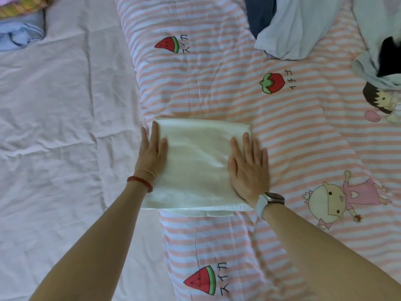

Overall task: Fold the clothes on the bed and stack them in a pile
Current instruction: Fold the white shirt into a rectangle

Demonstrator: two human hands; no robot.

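A white garment [196, 164], folded into a flat rectangle, lies on the pink-striped quilt [217, 94] in the middle of the view. My left hand [153, 152] lies flat along its left edge, fingers straight. My right hand [249, 168] presses flat on its right side, fingers spread. Neither hand grips the cloth. Unfolded clothes lie at the top right: a light blue garment [288, 31] over a dark blue one [260, 11].
A pile of cloth sits at the top left corner, a light blue piece [19, 38] under a striped yellow-green one [23, 6]. A pale garment with a black part [388, 57] lies at the right edge. Plain lilac sheet [65, 127] covers the left half.
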